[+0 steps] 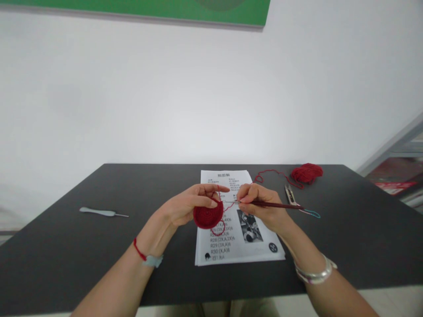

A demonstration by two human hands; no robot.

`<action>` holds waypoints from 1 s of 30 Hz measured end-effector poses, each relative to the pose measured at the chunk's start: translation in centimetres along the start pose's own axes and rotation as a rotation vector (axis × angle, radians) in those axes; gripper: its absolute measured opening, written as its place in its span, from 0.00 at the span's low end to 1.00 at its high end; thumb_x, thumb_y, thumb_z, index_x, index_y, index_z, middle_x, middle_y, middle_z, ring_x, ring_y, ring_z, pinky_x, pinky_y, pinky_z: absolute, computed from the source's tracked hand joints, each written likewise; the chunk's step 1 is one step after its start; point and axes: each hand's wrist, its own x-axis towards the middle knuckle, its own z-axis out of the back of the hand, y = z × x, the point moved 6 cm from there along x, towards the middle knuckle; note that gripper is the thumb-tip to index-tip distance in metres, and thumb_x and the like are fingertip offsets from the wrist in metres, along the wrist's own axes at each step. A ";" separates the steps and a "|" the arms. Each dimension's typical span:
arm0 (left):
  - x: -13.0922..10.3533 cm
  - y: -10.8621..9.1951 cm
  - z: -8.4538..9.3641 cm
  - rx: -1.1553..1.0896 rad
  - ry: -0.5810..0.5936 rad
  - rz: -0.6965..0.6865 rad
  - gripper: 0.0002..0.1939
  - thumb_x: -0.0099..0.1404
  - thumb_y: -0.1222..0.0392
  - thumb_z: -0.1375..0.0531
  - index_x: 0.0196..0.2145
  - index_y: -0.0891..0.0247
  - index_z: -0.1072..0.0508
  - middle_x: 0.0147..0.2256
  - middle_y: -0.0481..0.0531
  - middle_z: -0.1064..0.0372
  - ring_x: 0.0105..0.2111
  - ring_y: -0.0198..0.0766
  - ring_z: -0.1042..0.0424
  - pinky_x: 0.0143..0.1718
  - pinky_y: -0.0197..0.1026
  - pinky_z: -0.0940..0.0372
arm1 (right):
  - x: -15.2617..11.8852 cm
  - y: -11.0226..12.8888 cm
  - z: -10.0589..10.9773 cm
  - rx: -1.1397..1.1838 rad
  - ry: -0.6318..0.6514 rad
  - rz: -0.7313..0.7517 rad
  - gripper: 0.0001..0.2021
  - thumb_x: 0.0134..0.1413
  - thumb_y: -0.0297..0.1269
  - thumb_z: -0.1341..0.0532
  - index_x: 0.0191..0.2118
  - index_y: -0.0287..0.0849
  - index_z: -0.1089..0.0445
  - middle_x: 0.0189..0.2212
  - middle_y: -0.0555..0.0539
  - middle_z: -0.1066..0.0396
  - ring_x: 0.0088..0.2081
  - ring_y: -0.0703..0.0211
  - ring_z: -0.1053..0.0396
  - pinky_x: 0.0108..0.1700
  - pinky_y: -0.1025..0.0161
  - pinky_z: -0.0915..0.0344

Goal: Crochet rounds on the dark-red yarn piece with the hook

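My left hand [191, 201] pinches a round red crocheted piece [208, 215] between thumb and fingers, its index finger stretched to the right with red yarn passing over it. In my right hand [259, 202] is a crochet hook with a dark reddish handle [279, 205]; its thin metal shaft points left and its tip is at the upper right edge of the red piece. A loop of red yarn hangs below the piece. Both hands are above printed sheets [228, 257] with text and a dark photo.
A red yarn ball [307, 173] lies at the back right of the dark table [148, 180], its strand running left toward my hands. Small thread snips [291, 195] rest right of the sheets. Far left lies a hook with a pale grey handle [97, 211]. A white wall stands behind.
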 end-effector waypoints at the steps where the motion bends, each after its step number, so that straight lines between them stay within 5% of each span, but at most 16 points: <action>1: 0.0 0.0 0.0 0.004 0.014 0.005 0.22 0.46 0.69 0.33 0.42 0.67 0.23 0.28 0.51 0.29 0.23 0.30 0.35 0.23 0.32 0.43 | 0.0 0.0 0.0 -0.002 0.011 -0.003 0.10 0.49 0.36 0.32 0.25 0.43 0.34 0.27 0.50 0.32 0.22 0.68 0.40 0.21 0.67 0.43; 6: -0.1 -0.1 -0.2 0.077 0.024 -0.021 0.21 0.47 0.68 0.33 0.41 0.67 0.23 0.26 0.48 0.32 0.22 0.28 0.37 0.23 0.32 0.45 | 0.2 -1.0 0.2 0.164 0.027 -0.112 0.10 0.45 0.33 0.30 0.24 0.42 0.34 0.26 0.51 0.31 0.20 0.69 0.39 0.20 0.68 0.42; 10: -0.2 -1.2 -0.7 0.209 -0.214 -0.277 0.21 0.49 0.69 0.35 0.44 0.67 0.26 0.25 0.45 0.32 0.24 0.29 0.35 0.27 0.33 0.42 | 0.4 -2.2 -0.2 0.395 -0.059 -0.223 0.12 0.45 0.33 0.31 0.24 0.42 0.36 0.24 0.54 0.33 0.18 0.70 0.41 0.17 0.71 0.42; 14: -0.3 -1.4 -1.5 0.228 -0.404 -0.446 0.20 0.51 0.68 0.36 0.43 0.65 0.27 0.24 0.42 0.35 0.25 0.30 0.35 0.28 0.34 0.40 | 0.3 -2.8 -0.7 0.446 -0.225 -0.242 0.12 0.45 0.36 0.31 0.24 0.42 0.36 0.23 0.55 0.34 0.22 0.67 0.38 0.21 0.67 0.31; 18: 0.4 -0.5 -2.0 0.060 -0.308 -0.378 0.19 0.50 0.67 0.33 0.42 0.65 0.27 0.25 0.44 0.31 0.25 0.32 0.31 0.31 0.36 0.37 | 0.1 -2.7 -0.4 0.343 -0.339 -0.175 0.10 0.46 0.37 0.32 0.25 0.42 0.34 0.23 0.54 0.33 0.24 0.66 0.36 0.25 0.65 0.28; 22: 0.7 0.0 -1.8 -0.081 -0.223 -0.302 0.19 0.49 0.69 0.32 0.41 0.66 0.26 0.26 0.46 0.29 0.26 0.32 0.29 0.33 0.36 0.36 | 0.2 -2.5 -0.3 0.356 -0.268 -0.167 0.10 0.48 0.36 0.33 0.25 0.43 0.36 0.23 0.55 0.34 0.23 0.66 0.38 0.27 0.62 0.27; 30: 0.5 -0.3 -1.3 -0.005 -0.266 -0.358 0.18 0.51 0.69 0.33 0.41 0.65 0.26 0.25 0.45 0.29 0.25 0.31 0.30 0.32 0.35 0.37 | 0.2 -1.9 0.3 0.206 -0.167 -0.068 0.11 0.49 0.34 0.33 0.25 0.43 0.37 0.23 0.55 0.34 0.22 0.66 0.37 0.29 0.61 0.27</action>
